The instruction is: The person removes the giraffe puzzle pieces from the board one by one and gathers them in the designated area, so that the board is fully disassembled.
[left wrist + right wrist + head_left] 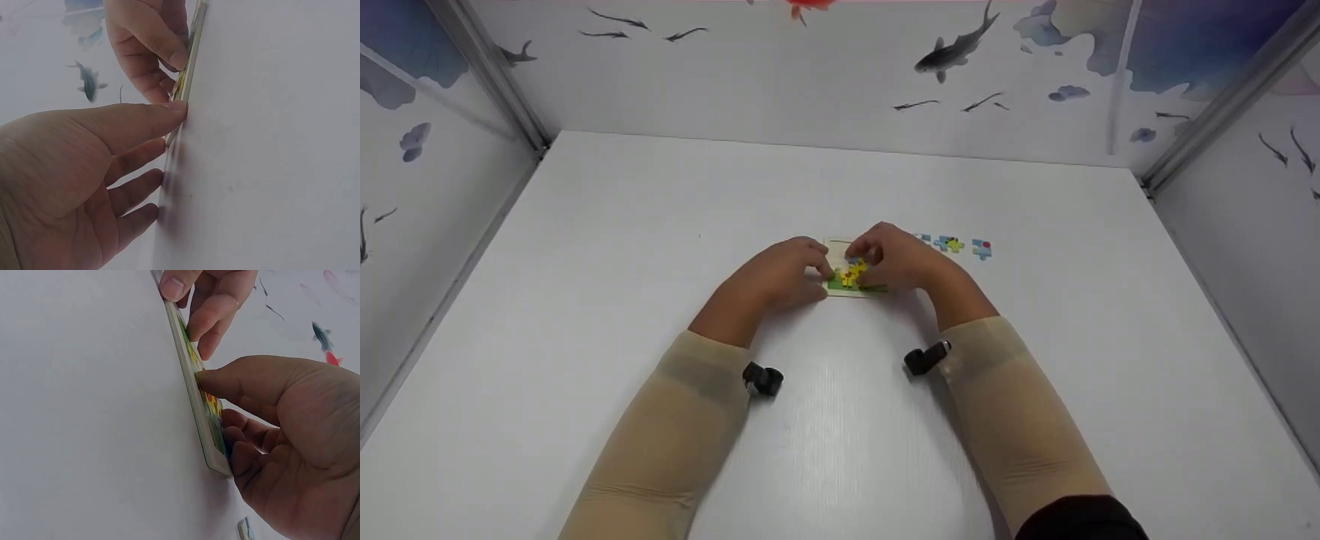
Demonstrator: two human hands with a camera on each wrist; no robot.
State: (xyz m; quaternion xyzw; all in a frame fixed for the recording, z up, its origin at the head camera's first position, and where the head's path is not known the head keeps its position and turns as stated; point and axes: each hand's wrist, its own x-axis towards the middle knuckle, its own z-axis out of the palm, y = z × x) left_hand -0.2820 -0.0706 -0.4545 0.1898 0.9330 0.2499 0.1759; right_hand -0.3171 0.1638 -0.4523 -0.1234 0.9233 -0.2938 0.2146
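Observation:
A small jigsaw puzzle board (838, 250) lies flat on the white table, with a green and yellow picture filling its lower part and pale bare wood above. My left hand (786, 274) grips the board's near left corner, its thumb on the near edge and its index finger by the picture. My right hand (904, 256) is over the right half. Its thumb and bent fingers pinch a puzzle piece (214, 405) with yellow and red print, at the board's surface. The hand hides much of that piece in the head view.
Right of the board lie loose puzzle pieces: a blue and yellow one (950, 244), a blue one with a red dot (982, 248), and a blue one (922, 238) partly behind the right hand. White panels (810, 82) painted with fish stand around the table.

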